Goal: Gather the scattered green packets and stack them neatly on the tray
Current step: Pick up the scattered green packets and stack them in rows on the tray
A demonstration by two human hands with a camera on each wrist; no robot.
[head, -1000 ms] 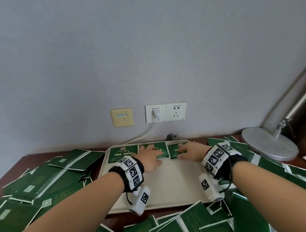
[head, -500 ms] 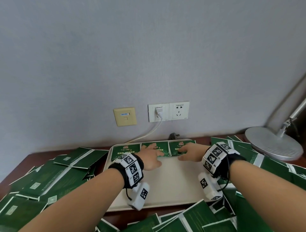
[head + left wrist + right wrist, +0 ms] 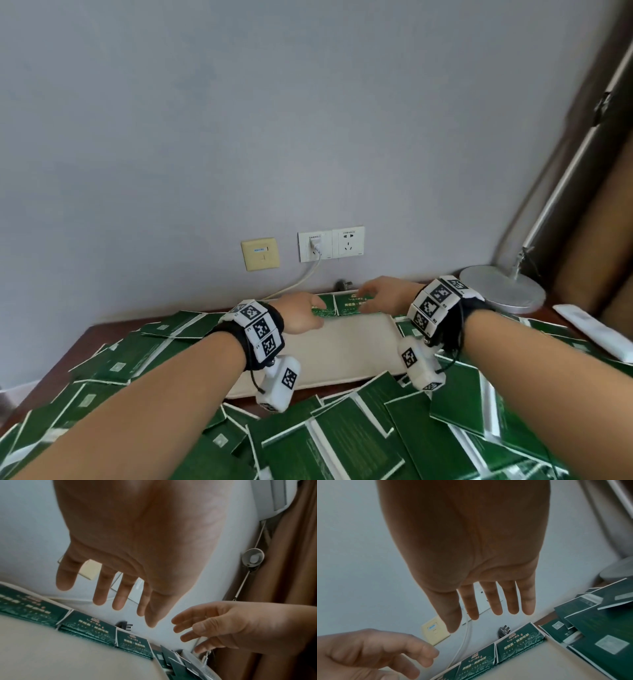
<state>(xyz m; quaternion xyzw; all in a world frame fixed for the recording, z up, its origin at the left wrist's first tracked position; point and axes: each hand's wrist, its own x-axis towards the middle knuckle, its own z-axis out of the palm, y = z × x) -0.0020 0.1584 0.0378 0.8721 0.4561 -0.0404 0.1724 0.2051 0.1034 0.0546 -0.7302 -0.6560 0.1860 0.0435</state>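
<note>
On the desk, both the left hand [image 3: 301, 317] and right hand [image 3: 387, 296] hover with fingers spread, holding nothing, over the packet row [image 3: 89, 628] at the tray [image 3: 349, 346] far edge, apparently done aligning; next, fetch scattered packets [image 3: 342, 442] beside the tray.

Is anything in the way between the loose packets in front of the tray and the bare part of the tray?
Nothing visible blocks it. The loose packets lie just past the tray's near rim. Both the left hand and right hand hover open by the packet row.
</note>
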